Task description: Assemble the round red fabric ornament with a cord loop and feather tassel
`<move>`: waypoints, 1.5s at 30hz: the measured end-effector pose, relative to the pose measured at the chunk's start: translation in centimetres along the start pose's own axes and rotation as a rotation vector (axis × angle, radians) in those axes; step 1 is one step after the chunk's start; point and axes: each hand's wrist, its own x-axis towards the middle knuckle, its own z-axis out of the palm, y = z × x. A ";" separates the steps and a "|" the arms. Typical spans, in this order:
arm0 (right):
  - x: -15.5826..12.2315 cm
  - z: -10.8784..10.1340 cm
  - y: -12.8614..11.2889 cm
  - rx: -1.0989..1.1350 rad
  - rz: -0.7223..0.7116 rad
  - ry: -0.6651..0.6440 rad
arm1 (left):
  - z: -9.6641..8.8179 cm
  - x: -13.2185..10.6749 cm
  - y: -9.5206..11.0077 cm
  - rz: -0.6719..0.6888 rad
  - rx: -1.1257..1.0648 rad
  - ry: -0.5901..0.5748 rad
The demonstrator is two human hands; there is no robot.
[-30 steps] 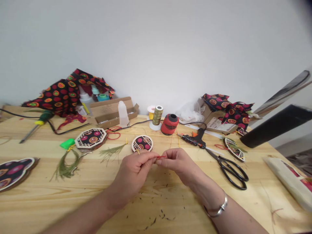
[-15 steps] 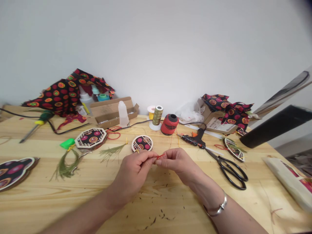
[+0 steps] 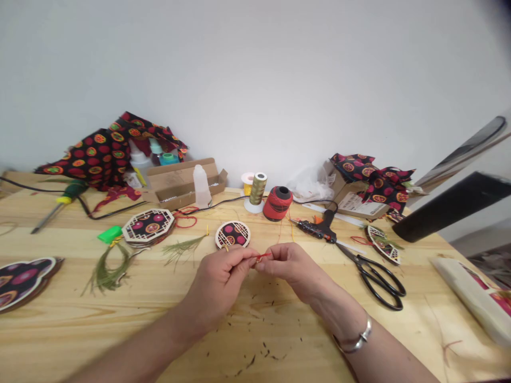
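Fingers (image 3: 244, 260) of both hands pinch tight on a short red cord (image 3: 262, 257), the left hand (image 3: 219, 284) and right hand (image 3: 293, 268) almost meeting; a round fabric-faced wooden medallion (image 3: 232, 234) lies at eleven o'clock.

Passage ahead of the left hand (image 3: 217, 287) is obstructed at close range by a round fabric-faced wooden disc (image 3: 232, 234). Ahead of the right hand (image 3: 293, 268) sits a hot glue gun (image 3: 317, 229), with black-handled scissors (image 3: 377, 282) further right. A strip of pine tabletop (image 3: 255, 340) runs between disc and glue gun up to a red thread spool (image 3: 277, 203), which blocks further reach. Left of the disc, a green feathery sprig (image 3: 181, 250) lies low; a stacked octagonal lattice piece (image 3: 148, 225) stands beyond it. Toward the person, the tabletop bears scattered dark clippings, low enough to pass over.
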 end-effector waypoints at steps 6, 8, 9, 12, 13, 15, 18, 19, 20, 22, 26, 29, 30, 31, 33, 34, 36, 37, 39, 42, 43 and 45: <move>0.0 0.0 0.1 0.012 -0.011 0.008 | 0.1 -0.1 -0.3 0.033 -0.022 -0.006; 0.1 -0.1 0.2 0.006 -0.011 0.009 | 0.1 -0.1 -0.3 0.041 -0.028 -0.011; 0.1 -0.1 0.1 0.003 -0.009 0.008 | 0.1 -0.1 -0.3 0.045 -0.031 -0.008; 0.0 -0.1 0.0 -0.007 -0.004 0.011 | 0.0 -0.2 -0.3 0.054 -0.036 -0.001; 0.0 0.0 0.0 -0.010 -0.003 0.015 | 0.0 -0.2 -0.3 0.053 -0.040 -0.001; -0.1 0.1 -0.2 -0.012 -0.003 0.019 | 0.0 -0.2 -0.2 0.049 -0.048 -0.006; -0.2 0.2 -0.3 -0.011 0.005 0.023 | -0.1 -0.3 -0.2 0.043 -0.058 -0.017; -0.2 0.2 -0.3 -0.013 0.008 0.024 | -0.1 -0.3 -0.2 0.041 -0.059 -0.021; -0.2 0.2 -0.3 -0.016 0.013 0.027 | -0.1 -0.3 -0.2 0.040 -0.061 -0.022; -0.1 0.2 -0.3 -0.023 0.016 0.029 | -0.1 -0.2 -0.1 0.048 -0.068 -0.020; 0.0 0.0 0.0 -0.024 0.009 0.018 | 0.0 -0.1 -0.1 0.070 -0.071 -0.014; 0.1 -0.1 0.1 -0.021 0.001 0.016 | 0.0 0.0 -0.1 0.076 -0.062 -0.017; 0.1 -0.1 0.2 -0.020 -0.002 0.018 | 0.0 0.0 -0.1 0.079 -0.059 -0.014; 0.1 -0.1 0.2 -0.017 -0.002 0.020 | 0.0 0.0 -0.1 0.080 -0.056 -0.010; 0.1 -0.1 0.1 -0.005 -0.001 0.025 | -0.1 0.0 -0.2 0.080 -0.046 0.000; 0.1 -0.1 0.0 0.006 0.000 0.028 | -0.1 0.0 -0.2 0.079 -0.041 0.005; 0.1 0.0 -0.2 0.030 -0.001 0.035 | -0.1 0.0 -0.3 0.074 -0.035 0.013; 0.1 0.0 -0.4 0.040 -0.002 0.037 | -0.1 0.0 -0.3 0.069 -0.034 0.014; 0.0 0.1 -0.6 0.056 -0.009 0.038 | -0.1 0.0 -0.2 0.059 -0.034 0.015; 0.1 0.1 -0.6 0.077 -0.023 0.031 | -0.2 -0.1 -0.2 0.042 -0.035 0.020; 0.1 0.1 -0.6 0.079 -0.024 0.033 | -0.1 -0.1 -0.2 0.041 -0.036 0.023; 0.2 0.0 -0.5 0.078 -0.017 0.044 | -0.1 -0.1 -0.2 0.035 -0.035 0.027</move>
